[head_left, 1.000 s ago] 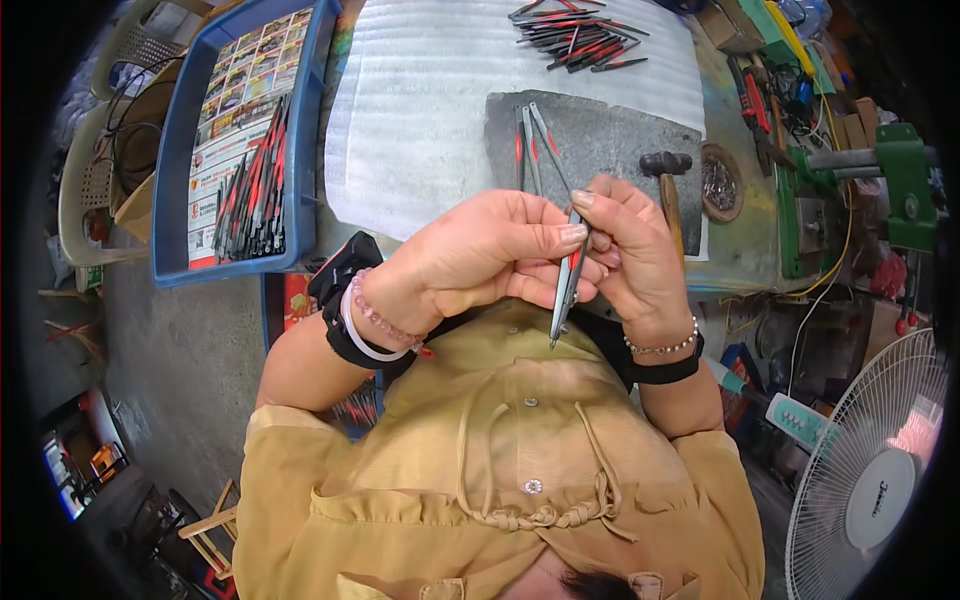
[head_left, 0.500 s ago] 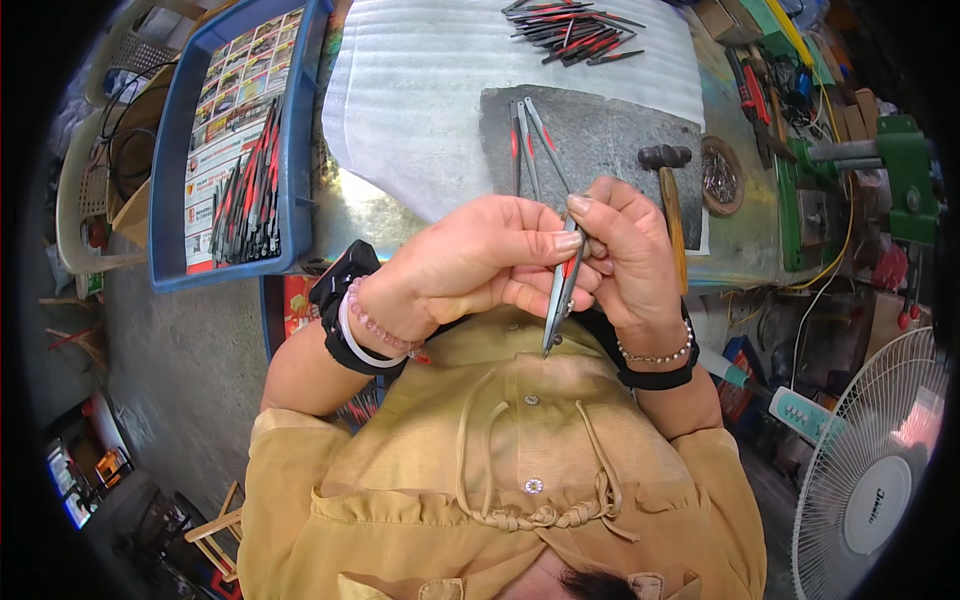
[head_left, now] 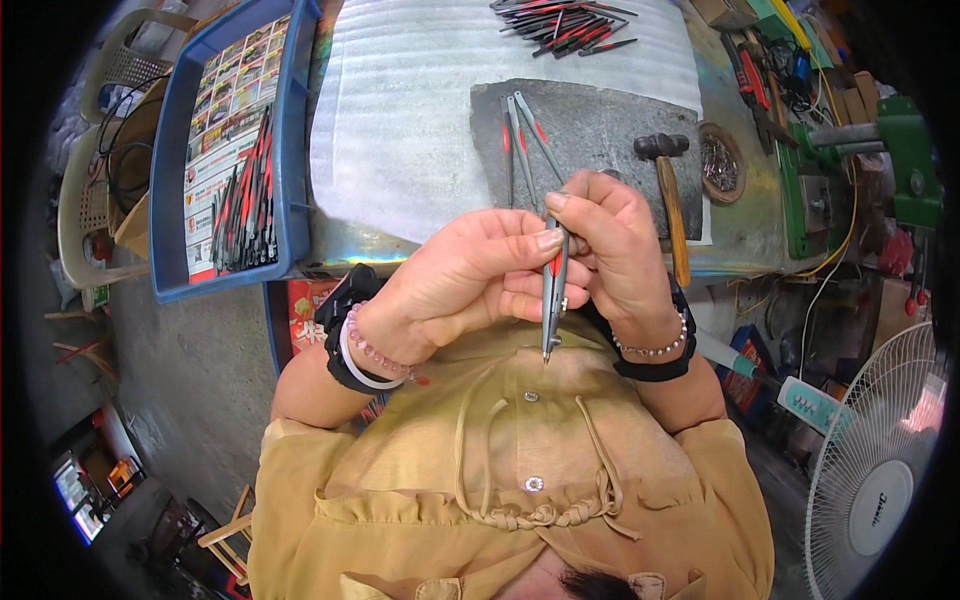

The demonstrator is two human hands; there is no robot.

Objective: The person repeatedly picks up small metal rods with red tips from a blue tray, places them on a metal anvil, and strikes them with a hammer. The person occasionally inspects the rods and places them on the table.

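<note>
Over the near edge of the bench I hold a slim compass-like tool (head_left: 548, 315) between both hands. Its dark grey legs lie close together, with a red patch, a small knob at the side and a narrow tip pointing toward my body. My left hand (head_left: 470, 262) is closed, pinching it between thumb and fingers. The fingers of my right hand (head_left: 622, 240) close on its upper end, partly hiding it. Just beyond, several slim grey and red legs (head_left: 520, 145) lie on a dark grey slab (head_left: 600, 120). A wooden-handled hammer (head_left: 672, 205) rests at the slab's right side.
A heap of black and red slim pieces (head_left: 565, 25) lies at the back on white foam sheeting (head_left: 400, 120). More fill part of a blue tray (head_left: 300, 150) at left. On the right are a round dish of small metal parts (head_left: 720, 165), a green vise (head_left: 905, 165) and a fan (head_left: 875, 480).
The compass-like tool has turned slightly more upright in the picture, its tip still toward me. Both hands keep their grip. The whole view has shifted slightly.
</note>
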